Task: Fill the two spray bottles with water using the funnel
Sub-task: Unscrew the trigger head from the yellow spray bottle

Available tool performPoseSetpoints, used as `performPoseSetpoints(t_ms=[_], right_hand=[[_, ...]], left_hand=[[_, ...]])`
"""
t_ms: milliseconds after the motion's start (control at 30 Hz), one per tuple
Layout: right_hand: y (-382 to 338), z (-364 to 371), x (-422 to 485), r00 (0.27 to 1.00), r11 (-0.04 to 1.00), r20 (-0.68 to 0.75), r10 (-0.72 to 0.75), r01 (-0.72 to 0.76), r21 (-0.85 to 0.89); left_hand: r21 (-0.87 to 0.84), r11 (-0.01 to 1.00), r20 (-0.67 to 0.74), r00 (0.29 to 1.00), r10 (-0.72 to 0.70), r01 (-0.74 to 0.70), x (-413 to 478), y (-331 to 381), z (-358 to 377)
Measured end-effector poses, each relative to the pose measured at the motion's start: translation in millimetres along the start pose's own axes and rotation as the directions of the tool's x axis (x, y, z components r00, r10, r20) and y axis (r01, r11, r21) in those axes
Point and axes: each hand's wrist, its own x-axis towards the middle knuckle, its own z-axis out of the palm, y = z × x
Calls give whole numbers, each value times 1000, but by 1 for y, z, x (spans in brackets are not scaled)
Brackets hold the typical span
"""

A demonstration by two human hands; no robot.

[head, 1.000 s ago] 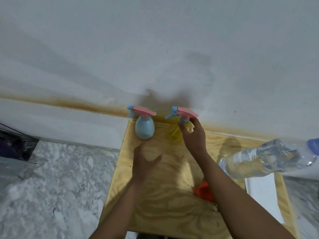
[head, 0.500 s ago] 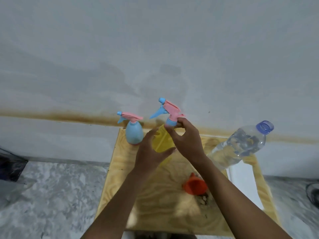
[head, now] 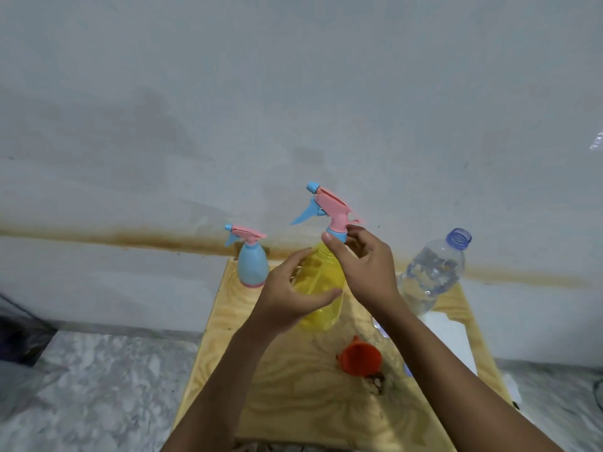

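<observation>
Over the far edge of the table, your left hand wraps the yellow bottle; your right hand pinches the collar under its spray head. Judged light, thin-walled, smooth: hold mid-body, squeeze gently, twist at the collar.

- No readable text, brand or number anywhere, honestly.
- yellow spray bottle, blue spray bottle at its 10 o'clock, water bottle at 3 o'clock: plain, no print I can make out.

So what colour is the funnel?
The funnel is orange-red; the head view shows it.
</observation>
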Motion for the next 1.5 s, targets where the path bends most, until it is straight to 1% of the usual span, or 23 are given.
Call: performPoseSetpoints(t_ms=[100, 233, 333, 400, 500, 633, 733, 800, 967, 1067, 1200, 1367, 1500], right_hand=[[-7, -4, -3, 999, 999, 39, -18, 17, 37], [-15, -10, -4, 988, 997, 152, -37, 25, 80], [-20, -15, -2, 964, 995, 262, -48, 23, 100], [-22, -16, -1, 957, 991, 284, -55, 18, 133], [-21, -13, -1, 973, 971, 230, -25, -31, 238], [-17, -4, -2, 991, 963, 128, 39, -72, 258], [-17, 3, -5, 998, 970, 61, 6, -21, 244], [-16, 5, -5, 999, 976, 35, -11, 3, 219], [-16, 11, -5, 999, 930, 16, 42, -45, 365], [-16, 16, -5, 999, 954, 7, 41, -41, 297], [-17, 18, -2, 999, 981, -46, 22, -13, 195], [-16, 21, -1, 996, 962, -29, 82, -71, 264], [-20, 25, -2, 997, 975, -55, 46, -33, 218]], left_hand=[[-24, 999, 15, 1000, -23, 24, -2, 9, -2], [-126, 991, 124, 992, -17, 32, -6, 22, -5], [-145, 988, 146, 989, -36, 57, -8, 27, -6], [-144, 987, 145, 988, -49, 70, -8, 28, -6], [-131, 990, 131, 990, -42, 59, -9, 31, -5], [-140, 989, 114, 993, -22, 38, -11, 36, -4], [-121, 992, 91, 995, -28, 39, -13, 40, -5], [-113, 993, 71, 997, -31, 39, -12, 40, -6], [-96, 994, 55, 997, -50, 56, -10, 36, -8], [-71, 996, 44, 998, -51, 55, -11, 35, -8], [-72, 996, 43, 998, -50, 53, -10, 35, -8], [-51, 997, 34, 998, -60, 62, -8, 35, -11], [-18, 997, 23, 997, -68, 69, -8, 31, -9]])
